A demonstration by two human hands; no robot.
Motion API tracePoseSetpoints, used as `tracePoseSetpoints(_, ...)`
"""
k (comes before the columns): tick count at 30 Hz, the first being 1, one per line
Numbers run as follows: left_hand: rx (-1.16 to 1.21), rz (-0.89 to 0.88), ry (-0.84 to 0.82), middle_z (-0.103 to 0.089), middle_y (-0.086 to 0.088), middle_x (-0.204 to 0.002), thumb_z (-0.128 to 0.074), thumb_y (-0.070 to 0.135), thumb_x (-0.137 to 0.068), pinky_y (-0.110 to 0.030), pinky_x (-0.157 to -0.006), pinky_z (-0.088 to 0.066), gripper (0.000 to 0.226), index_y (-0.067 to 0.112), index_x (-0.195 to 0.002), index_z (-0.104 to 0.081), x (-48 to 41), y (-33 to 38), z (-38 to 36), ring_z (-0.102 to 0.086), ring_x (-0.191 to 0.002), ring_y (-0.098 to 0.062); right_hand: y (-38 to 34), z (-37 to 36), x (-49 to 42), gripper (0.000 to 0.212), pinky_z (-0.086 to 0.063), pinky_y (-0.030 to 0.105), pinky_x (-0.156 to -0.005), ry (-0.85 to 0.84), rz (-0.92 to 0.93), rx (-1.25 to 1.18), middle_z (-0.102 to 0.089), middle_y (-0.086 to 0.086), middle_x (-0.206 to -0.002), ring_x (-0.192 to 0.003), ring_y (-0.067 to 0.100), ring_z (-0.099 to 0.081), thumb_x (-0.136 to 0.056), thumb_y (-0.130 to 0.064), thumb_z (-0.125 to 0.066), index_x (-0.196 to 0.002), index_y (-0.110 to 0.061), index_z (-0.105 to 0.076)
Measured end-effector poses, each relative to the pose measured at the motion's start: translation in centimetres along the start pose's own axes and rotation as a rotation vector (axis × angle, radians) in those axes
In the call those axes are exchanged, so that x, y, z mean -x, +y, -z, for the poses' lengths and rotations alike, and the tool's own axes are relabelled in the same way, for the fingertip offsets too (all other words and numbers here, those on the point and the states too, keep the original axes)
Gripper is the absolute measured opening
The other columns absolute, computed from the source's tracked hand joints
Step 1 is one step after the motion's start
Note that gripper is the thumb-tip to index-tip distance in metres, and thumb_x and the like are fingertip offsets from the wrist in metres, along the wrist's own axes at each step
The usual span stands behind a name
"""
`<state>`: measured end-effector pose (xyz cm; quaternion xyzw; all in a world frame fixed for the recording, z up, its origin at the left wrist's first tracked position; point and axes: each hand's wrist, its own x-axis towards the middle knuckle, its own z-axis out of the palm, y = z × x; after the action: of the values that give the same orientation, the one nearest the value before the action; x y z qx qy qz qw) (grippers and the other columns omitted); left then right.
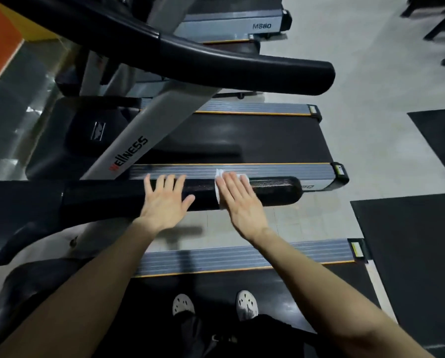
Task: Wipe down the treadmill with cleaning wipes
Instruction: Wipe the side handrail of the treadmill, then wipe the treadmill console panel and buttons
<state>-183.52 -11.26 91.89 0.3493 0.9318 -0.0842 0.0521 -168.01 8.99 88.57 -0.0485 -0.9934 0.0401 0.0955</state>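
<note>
It was a gym: treadmills (242, 135) stood side by side toward twelve o'clock, the farthest bearing an MS80 label (262, 26), and black rubber mats (409, 241) lay on the pale floor (358, 73) at three o'clock.

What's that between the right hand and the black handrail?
A white cleaning wipe, pressed flat under the right hand against the handrail, with its edges peeking out beside the hand. The head view shows this.

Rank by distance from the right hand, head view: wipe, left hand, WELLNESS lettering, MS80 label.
1. wipe: under the right hand, on the handrail.
2. left hand: beside it on the same handrail.
3. WELLNESS lettering: beyond and leftward, on the grey upright.
4. MS80 label: far treadmill, top of view.
</note>
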Motion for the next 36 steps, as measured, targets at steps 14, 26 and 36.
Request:
tracePoseSetpoints(14, 0.179, -0.082, 0.111, -0.028, 0.002, -0.176, -0.053, 0.050, -0.107, -0.049, -0.135, -0.009, 0.071, 0.026, -0.170, -0.029, 3.1, -1.3, 0.6, -0.018, -0.165, -0.018, 7.6, 7.6, 0.9, 0.037, -0.052, 0.040, -0.087, 0.135, -0.094, -0.287, -0.074, 0.002, -0.112, -0.103, 0.030, -0.066, -0.095, -0.006, -0.061, -0.130, -0.016, -0.069)
tracePoseSetpoints(26, 0.232, 0.453, 0.316, -0.071, 0.003, -0.120, -0.048, 0.041, -0.096, -0.043, -0.100, -0.051, 0.040, 0.023, -0.120, -0.075, 18.1, -17.7, 3.8, -0.065, -0.111, -0.022, -19.8, 7.3, -17.8, 0.020, -0.055, 0.043, -0.082, -0.138, 0.271, -0.686, -0.077, 0.000, -0.107, -0.100, 0.027, -0.071, -0.104, -0.018, -0.054, -0.117, -0.025, -0.068)
tracePoseSetpoints(36, 0.148, 0.633, 0.447, -0.069, 0.004, -0.116, -0.060, 0.033, -0.093, -0.044, -0.098, -0.050, 0.030, 0.022, -0.116, -0.075, 25.4, -30.9, 5.7, -0.063, -0.109, -0.025, -38.5, 0.5, -23.9, 0.070, -0.007, 0.048, -0.134, -0.081, 0.731, -0.311, -0.003, 0.021, -0.176, -0.165, 0.037, 0.001, -0.113, -0.048, -0.021, -0.169, -0.007, -0.015)
